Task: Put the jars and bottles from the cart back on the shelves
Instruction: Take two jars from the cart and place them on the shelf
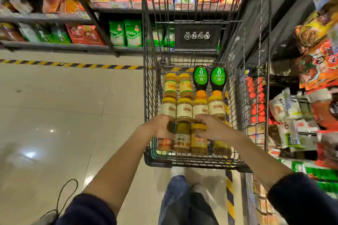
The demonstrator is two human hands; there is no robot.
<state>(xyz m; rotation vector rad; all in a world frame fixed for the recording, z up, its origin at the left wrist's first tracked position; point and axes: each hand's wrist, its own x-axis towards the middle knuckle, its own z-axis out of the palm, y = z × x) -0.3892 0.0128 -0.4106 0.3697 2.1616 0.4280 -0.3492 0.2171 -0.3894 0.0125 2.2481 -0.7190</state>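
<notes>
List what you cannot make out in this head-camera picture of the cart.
Head view: leftmost near jar, lid hidden by the left hand.
Head view: rightmost near jar, top hidden by the right hand.
Head view: right-hand shelf packets, blurred, print unreadable.
Head view: jar labels, too small to read.
Head view: whether either hand grips, fingers partly hidden.

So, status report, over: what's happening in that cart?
Left hand grips near-left jar; right hand rests on near-right jars, grip unclear. Cart holds more jars, two bottles. Nothing blocking.
</notes>
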